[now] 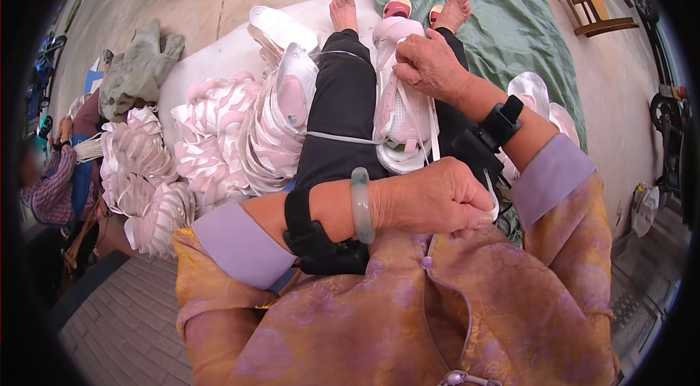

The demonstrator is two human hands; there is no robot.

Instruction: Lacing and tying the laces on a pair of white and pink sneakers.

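A pink and white shoe upper lies lengthwise between my black-trousered legs, its toe end toward me. My right hand is at the upper's far part, fingers curled in a pinch against it; what lies between them is hidden. Close to my chest, my left hand is closed on a white shoelace, which loops up past the fingertips. Another length of white lace hangs along the upper's right side. A thin pale cord runs across my leg to the upper.
Stacks of pink and white shoe uppers stand to my left, with more beyond my right arm. A green cloth and white sheet lie under my feet. A wooden stool is at far right. Another person sits at far left.
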